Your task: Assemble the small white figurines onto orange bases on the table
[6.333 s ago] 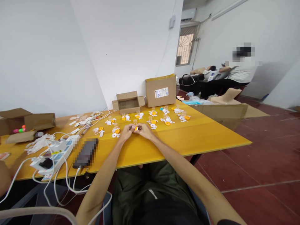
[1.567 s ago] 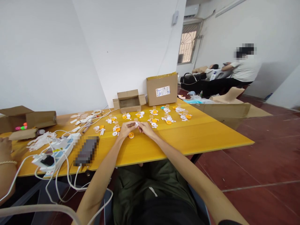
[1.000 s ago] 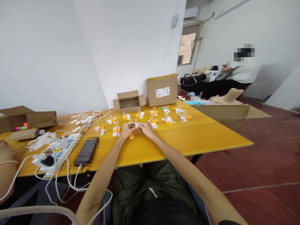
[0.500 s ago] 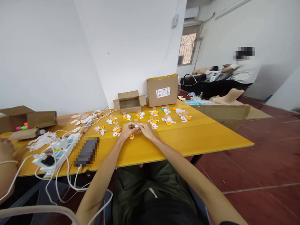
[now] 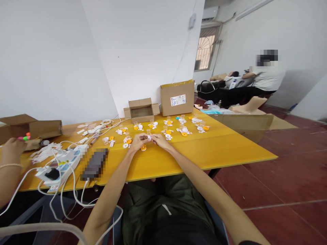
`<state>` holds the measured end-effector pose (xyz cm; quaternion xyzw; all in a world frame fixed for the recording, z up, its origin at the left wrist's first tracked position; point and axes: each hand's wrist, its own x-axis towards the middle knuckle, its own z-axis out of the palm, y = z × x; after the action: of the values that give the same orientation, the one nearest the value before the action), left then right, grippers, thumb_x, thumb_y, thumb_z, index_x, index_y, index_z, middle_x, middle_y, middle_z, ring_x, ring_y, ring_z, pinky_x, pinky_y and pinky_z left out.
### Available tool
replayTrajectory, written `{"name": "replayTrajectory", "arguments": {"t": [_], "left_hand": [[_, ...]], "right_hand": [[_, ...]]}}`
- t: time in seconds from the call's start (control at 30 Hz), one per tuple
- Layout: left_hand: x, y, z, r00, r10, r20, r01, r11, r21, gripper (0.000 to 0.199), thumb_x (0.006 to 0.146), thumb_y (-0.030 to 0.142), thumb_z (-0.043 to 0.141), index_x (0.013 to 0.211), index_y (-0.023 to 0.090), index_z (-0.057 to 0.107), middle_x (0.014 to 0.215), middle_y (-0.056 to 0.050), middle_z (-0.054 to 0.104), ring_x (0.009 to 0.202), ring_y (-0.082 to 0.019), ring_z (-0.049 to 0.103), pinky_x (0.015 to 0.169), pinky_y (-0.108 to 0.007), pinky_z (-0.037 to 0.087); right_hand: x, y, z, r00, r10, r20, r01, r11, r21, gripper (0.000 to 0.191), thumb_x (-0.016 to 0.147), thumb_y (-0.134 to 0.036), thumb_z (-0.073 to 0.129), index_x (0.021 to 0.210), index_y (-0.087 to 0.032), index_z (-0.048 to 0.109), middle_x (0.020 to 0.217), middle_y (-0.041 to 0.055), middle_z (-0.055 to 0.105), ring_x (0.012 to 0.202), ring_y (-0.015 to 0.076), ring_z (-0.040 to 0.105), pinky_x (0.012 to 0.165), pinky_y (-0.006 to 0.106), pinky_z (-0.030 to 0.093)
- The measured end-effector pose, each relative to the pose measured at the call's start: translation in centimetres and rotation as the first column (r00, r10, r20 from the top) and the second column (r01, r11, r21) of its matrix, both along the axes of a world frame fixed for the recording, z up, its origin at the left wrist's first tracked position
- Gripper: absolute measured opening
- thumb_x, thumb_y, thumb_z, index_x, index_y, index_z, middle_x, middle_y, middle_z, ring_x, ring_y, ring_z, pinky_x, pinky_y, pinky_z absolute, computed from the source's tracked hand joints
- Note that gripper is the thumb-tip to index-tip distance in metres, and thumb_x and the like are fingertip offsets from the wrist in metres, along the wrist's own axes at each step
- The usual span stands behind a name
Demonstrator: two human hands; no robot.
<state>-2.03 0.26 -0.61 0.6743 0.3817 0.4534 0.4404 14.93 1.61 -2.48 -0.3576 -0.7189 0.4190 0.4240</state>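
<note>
Fingertip to fingertip, my two hands meet low over the yellow table. My left hand [image 5: 138, 142] is closed on a small white plastic part [image 5: 149, 136], and my right hand [image 5: 159, 141] pinches the same part from the other side. Its exact shape is mostly covered by the fingers. Just below my left hand lies an orange and white round piece [image 5: 143, 147]. Left of it are an orange ring [image 5: 129, 141] and a white disc [image 5: 125, 145]. Beyond my hands, several small groups of clear cups, orange or white discs and white pieces are spread out.
An opened small carton [image 5: 141, 112] and a taller closed carton [image 5: 177, 98] stand at the back. On the left are a power strip [image 5: 66, 170] with cables, a phone [image 5: 95, 164] and another open box [image 5: 48, 128]. A co-worker's hand [image 5: 12, 151] reaches in there.
My fingers have shifted slightly around the white part, which stays between both hands. At the left edge, the co-worker's hand has risen toward the open box.
</note>
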Motion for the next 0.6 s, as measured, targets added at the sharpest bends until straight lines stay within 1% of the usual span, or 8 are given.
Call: {"name": "replayTrajectory", "arguments": {"t": [0.1, 0.2, 0.4, 0.6], "left_hand": [[0.14, 0.13, -0.14, 1.0, 0.014, -0.015, -0.014, 1.0, 0.02, 0.031, 0.058, 0.041, 0.088, 0.077, 0.019, 0.076, 0.074, -0.004, 0.075, 0.075, -0.02, 0.068, 0.078, -0.033, 0.053], [0.29, 0.08, -0.14, 0.999, 0.019, -0.04, -0.017, 0.999, 0.043, 0.028, 0.062, 0.04, 0.085, 0.078, 0.019, 0.077, 0.076, -0.005, 0.075, 0.074, -0.02, 0.067, 0.076, -0.031, 0.052], [0.2, -0.37, 0.23, 0.992, 0.019, -0.122, -0.006, 0.995, 0.102, 0.024, 0.067, 0.041, 0.081, 0.076, 0.019, 0.077, 0.069, -0.003, 0.073, 0.068, -0.018, 0.063, 0.071, -0.03, 0.049], [0.24, -0.64, 0.47, 0.986, -0.003, -0.169, 0.029, 0.987, 0.157, 0.023, 0.074, 0.041, 0.077, 0.079, 0.019, 0.079, 0.073, -0.004, 0.074, 0.071, -0.02, 0.064, 0.072, -0.031, 0.05]], "right_hand": [[-0.09, 0.02, -0.07, 0.999, -0.047, 0.005, 0.047, 0.998, 0.031, 0.047, 0.093, -0.054, 0.046, 0.059, -0.021, 0.051, 0.052, -0.0031, 0.048, 0.054, 0.0134, 0.046, 0.057, 0.025, 0.038], [-0.12, -0.04, -0.07, 0.997, -0.077, 0.008, 0.076, 0.996, 0.054, 0.044, 0.093, -0.049, 0.047, 0.059, -0.022, 0.052, 0.053, -0.0028, 0.049, 0.054, 0.0137, 0.047, 0.058, 0.026, 0.038], [-0.08, -0.11, 0.01, 0.997, -0.065, 0.033, 0.064, 0.997, 0.035, 0.043, 0.093, -0.045, 0.047, 0.057, -0.021, 0.051, 0.051, -0.0036, 0.048, 0.053, 0.0138, 0.046, 0.06, 0.026, 0.039], [-0.04, -0.2, 0.06, 0.997, -0.071, 0.033, 0.07, 0.996, 0.047, 0.042, 0.093, -0.045, 0.048, 0.058, -0.022, 0.051, 0.051, -0.0037, 0.049, 0.053, 0.0137, 0.047, 0.06, 0.026, 0.039]]}}
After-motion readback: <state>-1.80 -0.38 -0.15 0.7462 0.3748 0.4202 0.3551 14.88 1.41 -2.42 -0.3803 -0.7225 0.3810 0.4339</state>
